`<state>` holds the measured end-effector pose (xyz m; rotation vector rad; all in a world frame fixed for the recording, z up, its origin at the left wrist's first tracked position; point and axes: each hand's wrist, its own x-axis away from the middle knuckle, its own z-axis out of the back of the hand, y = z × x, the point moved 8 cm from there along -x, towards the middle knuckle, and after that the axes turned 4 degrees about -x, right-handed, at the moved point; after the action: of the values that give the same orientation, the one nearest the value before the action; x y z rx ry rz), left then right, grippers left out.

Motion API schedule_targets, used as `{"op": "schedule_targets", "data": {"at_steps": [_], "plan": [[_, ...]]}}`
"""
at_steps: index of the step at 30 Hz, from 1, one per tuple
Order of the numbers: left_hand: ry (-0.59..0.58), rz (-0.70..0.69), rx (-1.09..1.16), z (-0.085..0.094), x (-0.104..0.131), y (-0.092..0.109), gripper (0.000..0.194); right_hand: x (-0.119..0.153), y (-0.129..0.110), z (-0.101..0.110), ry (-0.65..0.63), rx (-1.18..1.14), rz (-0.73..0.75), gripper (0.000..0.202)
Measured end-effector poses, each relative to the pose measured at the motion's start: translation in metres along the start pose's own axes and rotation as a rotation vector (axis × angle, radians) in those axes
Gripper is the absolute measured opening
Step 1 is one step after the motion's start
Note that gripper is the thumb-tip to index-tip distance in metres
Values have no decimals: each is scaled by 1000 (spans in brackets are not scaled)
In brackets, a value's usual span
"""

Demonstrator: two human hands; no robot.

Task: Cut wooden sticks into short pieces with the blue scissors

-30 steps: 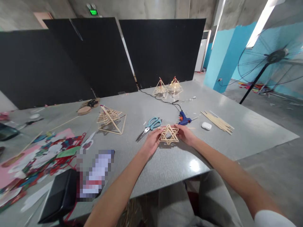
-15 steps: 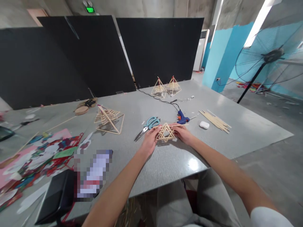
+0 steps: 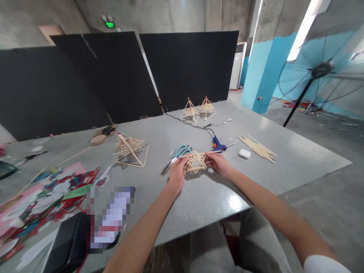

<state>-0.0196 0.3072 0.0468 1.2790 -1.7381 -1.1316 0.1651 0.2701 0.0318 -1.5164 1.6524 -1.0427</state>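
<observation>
On the grey, smooth-topped table (image 3: 182, 212), the left hand (image 3: 178, 172) and right hand (image 3: 218, 163) grip opposite sides of a pale wooden-stick star frame (image 3: 195, 162), apparently just above the surface, near teal-handled scissors (image 3: 182, 151).

The person's two bare arms reached forward from the lower part of the view and drew closer together toward the hands. The left forearm (image 3: 145, 220) slanted up and to the right; the right forearm (image 3: 264, 193) slanted up and to the left, with a white sleeve (image 3: 321, 263) at its near end. The left hand (image 3: 178, 170) and the right hand (image 3: 218, 163) stood apart, facing each other, fingers curled inward in a pinch. Both legs (image 3: 209, 246) were bent below.
</observation>
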Motion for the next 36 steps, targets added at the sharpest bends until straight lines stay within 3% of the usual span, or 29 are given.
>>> {"op": "schedule_targets", "data": {"at_steps": [5, 11, 15, 19, 23, 26, 30, 36], "plan": [[72, -88, -39, 11, -6, 8, 52, -1, -3, 7, 52, -8, -8, 33], [94, -309, -225, 13, -1, 26, 47, 2, -6, 6, 39, -21, -45, 38], [-22, -535, -461, -4, 21, 40, 25, 6, -6, -1, -21, -17, -101, 47], [-290, -739, -670, -30, 43, 43, 9, 7, -8, -3, -41, -10, -104, 43], [-485, -835, -809, -43, 51, 32, 18, 8, -8, 1, -29, 41, -117, 33], [-499, -834, -878, -43, 49, 19, 27, 9, -6, 2, -11, 110, -143, 27], [-513, -765, -969, -44, 47, 3, 63, 8, -3, 3, 39, 220, -159, 21], [-556, -701, -1080, -41, 46, 3, 86, 1, 1, 26, 181, 470, -172, 28]]}}
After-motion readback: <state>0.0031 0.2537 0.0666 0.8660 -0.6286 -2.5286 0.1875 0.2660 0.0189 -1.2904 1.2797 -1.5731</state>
